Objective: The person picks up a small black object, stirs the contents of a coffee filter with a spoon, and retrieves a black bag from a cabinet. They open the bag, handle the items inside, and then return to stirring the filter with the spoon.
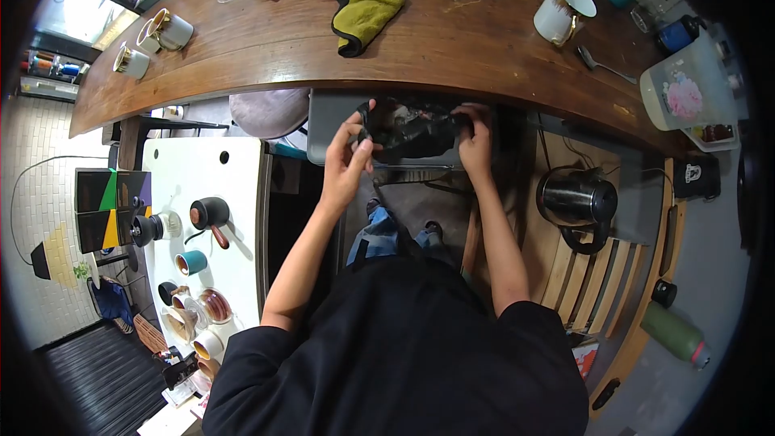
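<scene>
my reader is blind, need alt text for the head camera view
A person's left hand and right hand hold a black, plastic-looking bag below the edge of a wooden table. Mugs and a yellow-green cloth item are on it; a black kettle is to the right.

- The wooden bench (266,48) is going across the top of the frame, and its surface is brown.
- On it, in the upper middle, there lies a yellow-green cloth item (370,12) with black edge.
- In the upper left of the frame, white mugs (171,31) with gold-brown marks are standing near its end.
- In the upper right, a white pitcher (557,18) stands, and a spoon (605,66) lies just beside.
- At the left, the white bench (242,194) carries a black pot (211,212) with brown handle and, below it, a teal cup (192,262).
</scene>
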The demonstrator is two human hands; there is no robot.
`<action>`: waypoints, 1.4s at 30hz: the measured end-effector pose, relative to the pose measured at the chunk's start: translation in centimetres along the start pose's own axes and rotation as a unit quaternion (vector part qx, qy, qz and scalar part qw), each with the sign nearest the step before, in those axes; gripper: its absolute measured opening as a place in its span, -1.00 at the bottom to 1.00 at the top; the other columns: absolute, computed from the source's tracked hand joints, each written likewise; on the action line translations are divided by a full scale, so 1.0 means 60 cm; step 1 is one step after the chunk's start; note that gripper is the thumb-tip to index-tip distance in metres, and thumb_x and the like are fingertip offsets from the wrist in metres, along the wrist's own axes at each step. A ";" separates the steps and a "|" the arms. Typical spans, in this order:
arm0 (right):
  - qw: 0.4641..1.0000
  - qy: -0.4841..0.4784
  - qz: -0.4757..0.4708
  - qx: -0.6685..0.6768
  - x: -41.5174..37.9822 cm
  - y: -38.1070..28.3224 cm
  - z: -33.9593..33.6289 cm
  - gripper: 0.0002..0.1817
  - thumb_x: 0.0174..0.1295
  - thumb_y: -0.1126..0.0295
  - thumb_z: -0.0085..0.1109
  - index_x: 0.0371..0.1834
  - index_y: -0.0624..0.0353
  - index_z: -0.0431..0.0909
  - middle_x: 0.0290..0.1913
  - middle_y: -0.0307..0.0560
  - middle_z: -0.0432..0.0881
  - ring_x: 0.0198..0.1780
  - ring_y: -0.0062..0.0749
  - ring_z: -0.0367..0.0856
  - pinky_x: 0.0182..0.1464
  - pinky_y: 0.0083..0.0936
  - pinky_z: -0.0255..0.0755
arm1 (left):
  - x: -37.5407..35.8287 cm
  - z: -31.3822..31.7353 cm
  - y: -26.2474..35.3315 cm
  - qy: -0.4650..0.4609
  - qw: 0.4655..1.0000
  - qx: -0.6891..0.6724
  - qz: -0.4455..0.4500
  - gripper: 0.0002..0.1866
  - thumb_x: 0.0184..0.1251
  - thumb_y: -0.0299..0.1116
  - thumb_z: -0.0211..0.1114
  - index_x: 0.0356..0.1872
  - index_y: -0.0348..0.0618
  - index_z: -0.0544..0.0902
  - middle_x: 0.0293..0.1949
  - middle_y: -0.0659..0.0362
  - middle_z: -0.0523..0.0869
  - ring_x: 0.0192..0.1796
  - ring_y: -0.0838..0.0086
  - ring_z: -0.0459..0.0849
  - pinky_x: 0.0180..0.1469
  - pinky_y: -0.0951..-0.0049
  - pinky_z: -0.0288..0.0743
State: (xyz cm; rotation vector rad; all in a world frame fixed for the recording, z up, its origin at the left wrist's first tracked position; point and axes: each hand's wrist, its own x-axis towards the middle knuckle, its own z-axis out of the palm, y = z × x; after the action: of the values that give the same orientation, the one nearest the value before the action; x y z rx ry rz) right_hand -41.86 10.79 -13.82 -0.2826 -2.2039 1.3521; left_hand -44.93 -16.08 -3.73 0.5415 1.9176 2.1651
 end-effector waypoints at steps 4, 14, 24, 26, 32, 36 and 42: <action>0.999 -0.006 -0.049 0.019 -0.011 -0.022 -0.005 -0.65 0.12 0.73 0.08 -0.10 0.15 0.70 0.16 0.14 0.58 0.33 0.09 0.54 0.38 -0.24 0.38 | -0.016 0.014 -0.006 -0.008 1.000 -0.024 -0.018 -0.84 0.59 -0.44 0.19 -0.01 -0.32 0.49 0.68 -0.09 0.21 -0.41 0.71 0.51 0.05 0.48 0.65; 0.985 -0.139 -0.083 -0.057 -0.072 -0.080 -0.069 -0.84 0.23 0.51 0.25 -0.13 0.11 0.70 0.32 0.08 0.47 0.32 0.09 0.52 0.36 -0.17 0.38 | -0.041 -0.007 -0.018 -0.008 0.999 -0.020 -0.025 -0.84 0.63 -0.36 0.11 -0.08 -0.27 0.51 0.66 -0.12 0.27 -0.45 0.70 0.47 -0.06 0.53 0.63; 0.926 -0.237 -0.074 -0.284 -0.065 -0.159 -0.042 -0.64 0.29 0.17 0.44 0.14 -0.13 0.77 0.48 -0.05 0.35 0.48 0.07 0.30 0.42 0.13 0.31 | -0.028 -0.053 -0.041 0.063 0.991 -0.121 -0.005 -0.61 0.78 -0.05 -0.12 0.03 -0.20 0.47 0.53 -0.25 0.43 -0.60 0.66 0.33 0.15 0.25 0.68; 0.929 -0.245 -0.071 -0.269 -0.067 -0.150 -0.042 -0.71 0.32 0.20 0.40 0.07 -0.07 0.78 0.46 -0.07 0.37 0.49 0.04 0.28 0.40 0.20 0.29 | -0.024 -0.070 -0.037 0.067 0.991 -0.117 0.016 -0.59 0.79 -0.02 -0.15 0.03 -0.18 0.47 0.51 -0.26 0.44 -0.58 0.65 0.36 0.22 0.23 0.64; 0.929 -0.278 -0.077 -0.232 -0.077 -0.156 -0.068 -0.80 0.31 0.27 0.38 -0.11 0.10 0.75 0.36 -0.01 0.46 0.42 0.01 0.38 0.36 0.04 0.35 | -0.047 -0.064 -0.034 0.035 0.998 -0.036 -0.023 -0.50 0.79 0.03 -0.16 0.04 -0.26 0.51 0.52 -0.21 0.44 -0.42 0.56 0.55 0.07 0.39 0.58; 0.934 -0.287 -0.042 -0.207 -0.069 -0.171 -0.089 -0.82 0.32 0.28 0.37 -0.16 0.13 0.73 0.30 0.02 0.49 0.33 0.05 0.47 0.35 -0.04 0.37 | -0.051 -0.058 -0.041 0.033 0.998 -0.044 -0.027 -0.46 0.75 0.13 -0.13 0.08 -0.20 0.54 0.54 -0.19 0.43 -0.28 0.48 0.65 0.24 0.29 0.43; 0.948 -0.274 -0.024 -0.159 -0.056 -0.166 -0.099 -0.83 0.34 0.32 0.37 -0.17 0.17 0.68 0.21 0.05 0.54 0.21 0.07 0.57 0.26 -0.08 0.47 | -0.038 -0.047 -0.046 0.052 0.997 -0.046 -0.021 -0.41 0.73 0.18 -0.15 0.21 -0.15 0.56 0.49 -0.11 0.49 0.15 0.37 0.68 0.47 0.18 0.31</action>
State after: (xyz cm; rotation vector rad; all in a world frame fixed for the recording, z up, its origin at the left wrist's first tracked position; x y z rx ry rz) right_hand -34.87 9.10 -4.13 0.0466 -2.8766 1.1361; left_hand -44.24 -19.11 -7.05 0.3778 1.8511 2.2826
